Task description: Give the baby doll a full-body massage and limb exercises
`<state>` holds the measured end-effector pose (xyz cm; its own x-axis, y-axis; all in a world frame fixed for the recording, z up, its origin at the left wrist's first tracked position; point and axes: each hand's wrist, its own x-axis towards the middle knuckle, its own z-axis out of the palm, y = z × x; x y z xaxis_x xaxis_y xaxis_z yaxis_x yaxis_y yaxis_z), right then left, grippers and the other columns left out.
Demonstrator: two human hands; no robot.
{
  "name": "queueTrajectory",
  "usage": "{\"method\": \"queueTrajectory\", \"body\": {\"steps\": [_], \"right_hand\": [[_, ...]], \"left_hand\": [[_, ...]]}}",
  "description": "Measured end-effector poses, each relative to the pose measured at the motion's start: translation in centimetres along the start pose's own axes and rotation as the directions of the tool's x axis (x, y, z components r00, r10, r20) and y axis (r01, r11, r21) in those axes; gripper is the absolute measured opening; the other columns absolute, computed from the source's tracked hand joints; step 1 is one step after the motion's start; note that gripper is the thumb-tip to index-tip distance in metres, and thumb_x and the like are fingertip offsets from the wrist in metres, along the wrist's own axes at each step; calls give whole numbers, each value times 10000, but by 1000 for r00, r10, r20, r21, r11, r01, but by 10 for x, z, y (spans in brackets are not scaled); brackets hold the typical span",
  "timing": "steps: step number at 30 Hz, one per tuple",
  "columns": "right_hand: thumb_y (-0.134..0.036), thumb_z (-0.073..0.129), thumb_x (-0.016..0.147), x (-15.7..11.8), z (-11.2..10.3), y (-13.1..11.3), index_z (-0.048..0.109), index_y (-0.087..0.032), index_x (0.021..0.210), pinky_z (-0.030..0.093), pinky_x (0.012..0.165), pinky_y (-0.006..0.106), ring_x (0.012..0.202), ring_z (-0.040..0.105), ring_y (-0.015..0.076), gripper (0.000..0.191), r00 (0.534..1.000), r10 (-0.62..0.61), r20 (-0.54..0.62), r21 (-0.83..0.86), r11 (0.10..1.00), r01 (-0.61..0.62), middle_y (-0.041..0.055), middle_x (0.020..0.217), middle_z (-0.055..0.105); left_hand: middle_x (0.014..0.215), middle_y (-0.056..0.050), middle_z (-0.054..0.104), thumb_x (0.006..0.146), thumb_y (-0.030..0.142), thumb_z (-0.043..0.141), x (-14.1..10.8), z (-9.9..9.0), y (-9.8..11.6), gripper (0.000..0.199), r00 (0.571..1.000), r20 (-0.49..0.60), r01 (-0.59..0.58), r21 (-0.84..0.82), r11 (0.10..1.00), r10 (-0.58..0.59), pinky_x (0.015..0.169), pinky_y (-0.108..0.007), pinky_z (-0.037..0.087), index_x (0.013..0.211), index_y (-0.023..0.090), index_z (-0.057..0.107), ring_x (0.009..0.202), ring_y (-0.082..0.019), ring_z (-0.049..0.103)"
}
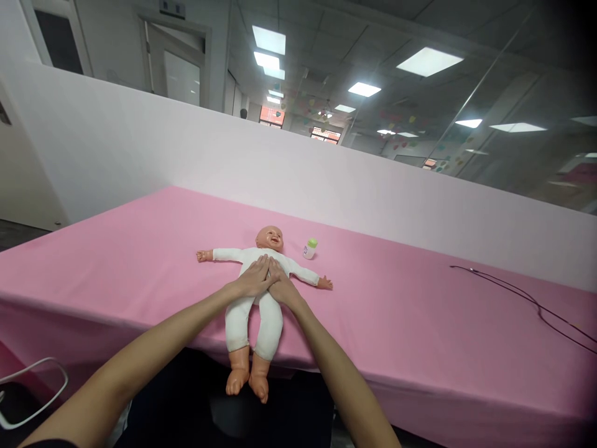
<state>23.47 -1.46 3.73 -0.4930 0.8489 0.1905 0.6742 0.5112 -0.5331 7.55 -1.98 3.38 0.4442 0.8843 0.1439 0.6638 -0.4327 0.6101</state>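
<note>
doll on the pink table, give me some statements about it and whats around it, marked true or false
1. The left hand and right hand rest on the doll. True.
2. The doll lies face down. False: it lies face up.
3. A small bottle stands near the doll's head. True.
4. The bottle's cap is red. False: the cap is green.
5. The doll's feet extend past the table's edge. True.

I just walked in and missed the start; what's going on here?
A person rests the left hand and right hand close together on the front of a baby doll. It lies face up on a pink tablecloth, arms spread, feet past the near edge. A green-capped bottle stands untouched near its head.
</note>
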Motion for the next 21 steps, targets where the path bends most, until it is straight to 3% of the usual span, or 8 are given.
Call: {"method": "queueTrajectory", "body": {"steps": [4, 8, 11, 12, 14, 16, 19, 21], "right_hand": [[-477, 351, 1024, 19, 4, 22, 312, -89, 1642, 131, 1322, 469, 1615, 202, 276, 731, 982, 140, -130, -5, 990, -141, 153, 1722, 275], [-594, 293, 1045, 15, 2, 42, 400, -48, 1579, 114, 1296, 548, 1587, 263, 337, 772, 910, 314, -271, -30, 942, -334, 229, 1668, 360], [-607, 341, 1038, 2, -15, 56, 517, -116, 1511, 195, 1271, 539, 1529, 371, 346, 705, 904, 295, -308, -88, 938, -336, 200, 1606, 471], [-597, 353, 1037, -4, -24, 61, 547, -135, 1487, 255, 1248, 521, 1485, 431, 344, 674, 893, 285, -349, -96, 937, -336, 191, 1568, 519], [-559, 343, 1046, -18, -41, 74, 583, -129, 1450, 357, 1181, 490, 1389, 520, 349, 637, 830, 304, -469, -107, 913, -394, 199, 1488, 589], [-502, 326, 1057, -33, -56, 89, 609, -86, 1412, 400, 1124, 492, 1329, 545, 371, 615, 734, 368, -571, -131, 841, -524, 238, 1415, 624], [-415, 317, 1063, -53, -66, 109, 666, -14, 1292, 440, 1035, 527, 1295, 534, 427, 579, 614, 472, -633, -189, 674, -714, 327, 1318, 625], [-387, 310, 1067, -61, -67, 117, 691, -23, 1226, 460, 980, 537, 1249, 560, 434, 550, 601, 515, -611, -217, 621, -753, 342, 1242, 640]], "left_hand": [[1747, -202, 57, 1016, 680, 184, 22, -4, -18, 916, 991, -80, 106, -3, 994, -106, 1306, -496, 51, 1663, 32, 165, 1624, -308, -17], [1735, -243, -42, 1020, 644, 261, 5, -21, -32, 956, 964, -71, 250, -85, 964, -256, 1312, -457, 47, 1649, -48, 67, 1619, -316, -59], [1747, -214, 28, 1017, 653, 318, -37, -33, -22, 931, 966, -37, 247, -180, 952, -257, 1318, -458, 78, 1660, 4, 139, 1630, -300, 16], [1749, -190, 123, 1013, 663, 342, -55, -34, -15, 894, 969, -74, 215, -228, 949, -237, 1317, -459, 122, 1660, 59, 216, 1629, -298, 98], [1658, -137, 419, 1008, 656, 407, -93, -32, 1, 737, 935, -279, 126, -314, 941, -218, 1277, -463, 290, 1575, 188, 447, 1548, -300, 364], [1357, -105, 684, 1016, 595, 446, -134, -21, 15, 529, 847, -501, 4, -327, 945, -177, 1081, -465, 524, 1380, 266, 643, 1246, -293, 641], [954, -46, 721, 1023, 437, 527, -189, 11, 26, 277, 775, -622, -85, -276, 957, -110, 760, -428, 613, 1170, 346, 743, 852, -257, 692], [893, -33, 707, 1017, 341, 548, -216, 35, 26, 275, 752, -657, -145, -232, 962, -45, 624, -388, 602, 1208, 389, 739, 713, -233, 671]]}}
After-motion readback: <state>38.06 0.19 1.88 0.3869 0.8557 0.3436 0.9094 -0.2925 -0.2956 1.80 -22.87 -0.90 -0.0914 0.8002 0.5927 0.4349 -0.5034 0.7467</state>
